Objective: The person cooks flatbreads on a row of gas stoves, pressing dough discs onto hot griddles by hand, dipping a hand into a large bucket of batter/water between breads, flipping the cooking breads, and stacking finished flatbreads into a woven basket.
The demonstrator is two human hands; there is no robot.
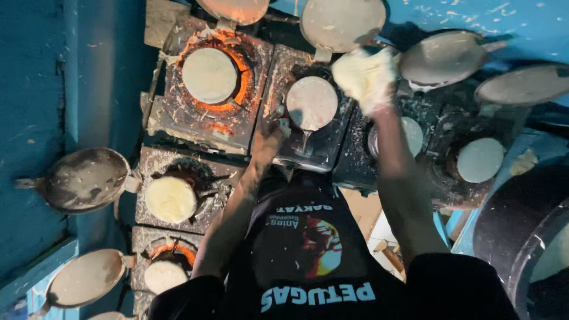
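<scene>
Below the camera, ringing the person on three sides: a bank of small stoves, each with a round mould and a hinged lid thrown back so the mould is free for filling. Right hand: raised over the middle stoves, wrapped in pale batter, fingers closed on a lump of it, held high so it can be dropped into a mould. Left hand: low beside the centre mould, touching its edge or handle; whether it grips cannot be told. Hands apart. Far-left stove glows orange under its disc. Pale cakes sit in the left moulds, another at right. Dark tub at lower right.
</scene>
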